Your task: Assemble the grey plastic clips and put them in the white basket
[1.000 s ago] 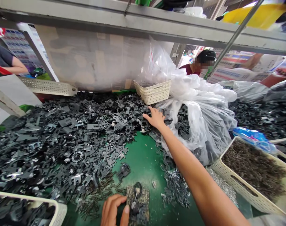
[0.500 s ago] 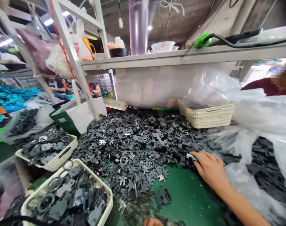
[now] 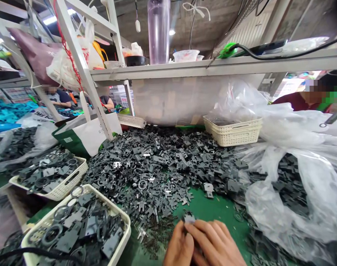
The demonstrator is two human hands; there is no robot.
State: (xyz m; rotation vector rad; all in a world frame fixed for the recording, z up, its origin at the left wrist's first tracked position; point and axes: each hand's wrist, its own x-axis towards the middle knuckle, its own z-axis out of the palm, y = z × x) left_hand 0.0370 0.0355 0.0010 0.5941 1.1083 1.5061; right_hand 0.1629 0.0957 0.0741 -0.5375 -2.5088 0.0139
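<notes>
At the front of the green tabletop [image 3: 222, 210], my left hand [image 3: 179, 244] and my right hand [image 3: 214, 242] are together, fingers bent inward. A small dark grey plastic part [image 3: 188, 217] shows at the fingertips of both hands, which are closed on it; most of it is hidden by the fingers. Just beyond the hands spreads a large heap of dark grey plastic parts [image 3: 168, 159], with flat pieces, rings and fork-shaped pieces in it. A pile of small dark springs [image 3: 159, 234] lies to the left of my left hand.
Cream baskets of dark parts, one near [image 3: 125, 236] and one farther back [image 3: 83, 171], stand at left. Clear plastic bags [image 3: 264, 207] with more parts lie at right. Stacked baskets [image 3: 235, 135] sit behind the heap, under a shelf [image 3: 179, 72]. A person [image 3: 293, 99] is at far right.
My right hand has come from the heap's right side down to the front middle and met my left hand, which shows more now. The view has shifted slightly.
</notes>
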